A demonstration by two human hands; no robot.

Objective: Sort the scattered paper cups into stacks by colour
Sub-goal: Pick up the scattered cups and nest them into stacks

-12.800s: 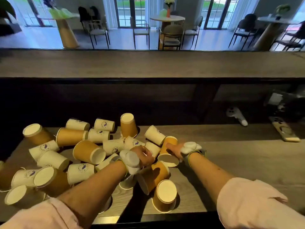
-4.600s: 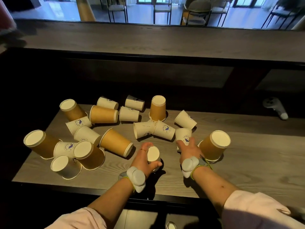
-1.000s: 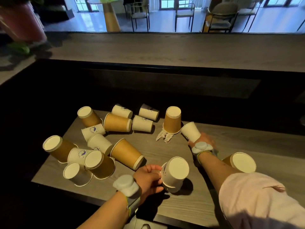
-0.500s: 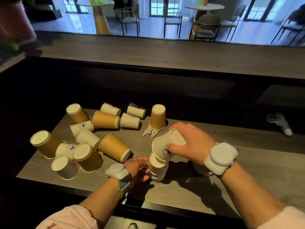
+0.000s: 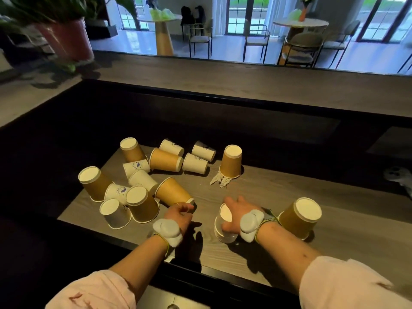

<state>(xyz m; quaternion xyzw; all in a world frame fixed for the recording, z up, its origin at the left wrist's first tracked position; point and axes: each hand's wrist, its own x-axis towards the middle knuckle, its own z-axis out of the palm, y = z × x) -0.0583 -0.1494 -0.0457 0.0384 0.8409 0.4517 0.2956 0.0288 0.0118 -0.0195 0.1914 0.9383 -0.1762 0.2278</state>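
A short stack of upside-down white cups (image 5: 223, 228) stands near the front of the wooden shelf (image 5: 278, 188). My right hand (image 5: 242, 216) lies over its top, with the thumb curled against its side. My left hand (image 5: 178, 216) is off the stack, fingers loosely curled and holding nothing, its fingertips by the rim of a brown cup lying on its side (image 5: 172, 192). A brown stack (image 5: 299, 217) stands upside down right of my right wrist. Several brown and white cups (image 5: 142, 181) lie scattered on the left. A single brown cup (image 5: 230, 161) stands inverted at the back.
A crumpled paper scrap (image 5: 219, 180) lies beside the inverted brown cup. A grey controller (image 5: 399, 177) sits at the far right edge. A raised counter (image 5: 245, 85) runs behind the shelf, with a red plant pot (image 5: 66, 39) at its left end.
My right hand has brought its white cup down onto the white stack. My left hand has let go of the stack and moved left towards the lying brown cup.
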